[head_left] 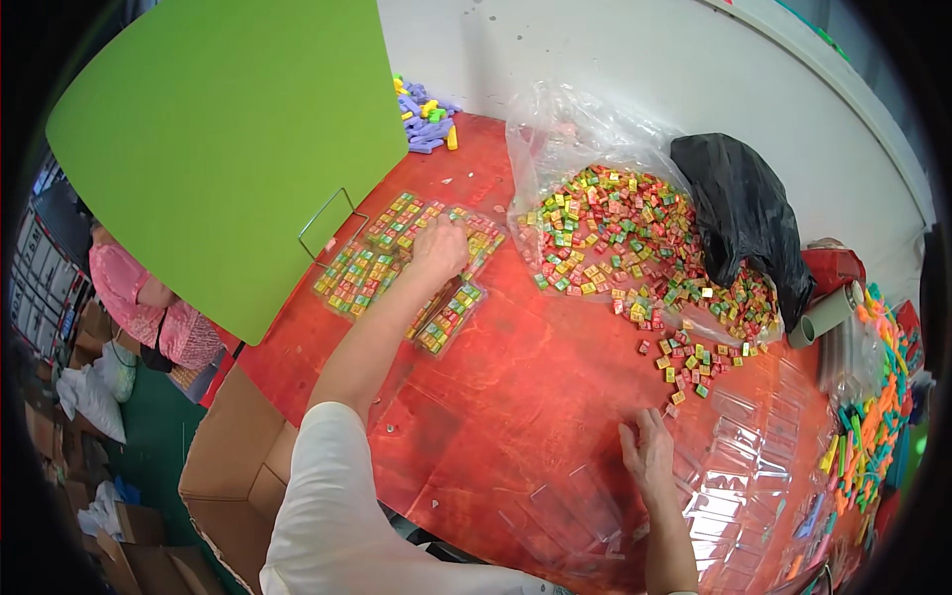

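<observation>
Packets (397,260) of small coloured blocks sit right under my left hand (439,246), pressed flat, palm down, nothing gripped. My right hand (650,458) rests open on clear trays (734,486). I reckon one sideways shove scatters those filled rows.

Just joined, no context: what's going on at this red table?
A person works at a red table. Their left hand presses flat on filled clear trays of small coloured blocks, while the right hand rests on empty clear trays. A loose pile of coloured blocks spills from an open plastic bag, beside a black bag. A green board stands at left.
</observation>
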A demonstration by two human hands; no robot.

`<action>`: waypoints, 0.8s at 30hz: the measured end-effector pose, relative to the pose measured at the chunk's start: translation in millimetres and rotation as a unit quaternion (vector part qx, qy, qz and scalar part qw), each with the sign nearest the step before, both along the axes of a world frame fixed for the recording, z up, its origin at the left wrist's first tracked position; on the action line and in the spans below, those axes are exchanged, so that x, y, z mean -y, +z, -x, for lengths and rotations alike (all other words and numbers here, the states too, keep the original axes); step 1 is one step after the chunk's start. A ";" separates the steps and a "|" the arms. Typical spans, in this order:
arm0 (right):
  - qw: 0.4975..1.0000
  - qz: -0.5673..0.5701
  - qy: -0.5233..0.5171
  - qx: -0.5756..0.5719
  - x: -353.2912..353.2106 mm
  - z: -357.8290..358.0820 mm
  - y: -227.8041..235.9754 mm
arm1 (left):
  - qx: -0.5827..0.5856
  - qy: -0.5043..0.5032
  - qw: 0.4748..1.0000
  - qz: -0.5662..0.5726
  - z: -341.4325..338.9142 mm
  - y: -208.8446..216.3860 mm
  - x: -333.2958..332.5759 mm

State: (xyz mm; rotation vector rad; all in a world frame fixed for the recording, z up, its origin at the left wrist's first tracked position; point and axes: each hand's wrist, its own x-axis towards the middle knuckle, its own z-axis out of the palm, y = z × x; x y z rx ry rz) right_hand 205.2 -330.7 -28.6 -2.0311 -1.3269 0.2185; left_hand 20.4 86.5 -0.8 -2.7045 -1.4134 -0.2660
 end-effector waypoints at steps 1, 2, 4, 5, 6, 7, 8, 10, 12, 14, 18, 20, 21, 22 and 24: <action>1.000 0.001 0.002 0.025 4.1 -0.6 -2.4 | -0.016 0.019 1.000 0.004 -2.3 -1.3 -0.6; 1.000 0.003 -0.001 0.024 8.3 1.2 -1.4 | -0.016 0.016 1.000 0.005 -2.3 -2.5 -0.7; 0.999 0.036 -0.012 -0.007 13.0 3.2 1.3 | -0.049 0.036 0.998 0.016 -7.8 -6.6 -0.1; 0.999 0.043 -0.019 -0.011 17.7 5.0 1.4 | -0.064 0.041 0.997 0.023 -9.1 -10.3 1.9; 0.999 0.041 -0.016 -0.001 20.0 6.4 3.9 | -0.065 0.036 0.997 0.024 -8.5 -10.6 0.2; 0.999 0.042 -0.015 0.007 23.0 8.5 5.4 | -0.071 0.053 0.996 0.026 -8.1 -12.5 -1.1; 0.999 0.048 -0.022 0.004 25.9 11.3 5.3 | -0.079 0.067 0.994 0.030 -7.3 -16.2 -2.3; 0.998 0.049 -0.020 0.014 33.2 12.3 3.5 | -0.091 0.049 0.995 0.007 -9.7 -22.5 -3.3; 0.998 0.041 -0.016 0.036 35.0 7.1 0.0 | -0.091 0.052 0.992 -0.075 -11.1 -25.9 -3.9; 0.999 0.021 -0.016 0.030 31.9 10.2 8.4 | -0.057 0.010 0.993 -0.105 9.1 -27.3 -22.3; 0.995 0.057 -0.076 0.005 58.3 16.2 29.7 | 0.043 -0.145 0.979 -0.136 -1.9 21.3 73.9; 0.995 0.047 -0.087 -0.029 73.3 19.9 27.5 | 0.073 -0.267 0.957 -0.082 4.4 12.8 122.6; 0.995 0.044 -0.086 -0.019 84.0 23.0 24.5 | 0.098 -0.338 0.935 -0.044 8.5 10.5 156.6; 0.994 0.049 -0.091 -0.021 94.5 28.6 21.7 | 0.088 -0.390 0.917 -0.010 14.1 7.5 193.4; 0.993 0.056 -0.100 -0.015 116.9 42.2 22.8 | 0.070 -0.442 0.890 0.084 26.8 11.7 264.8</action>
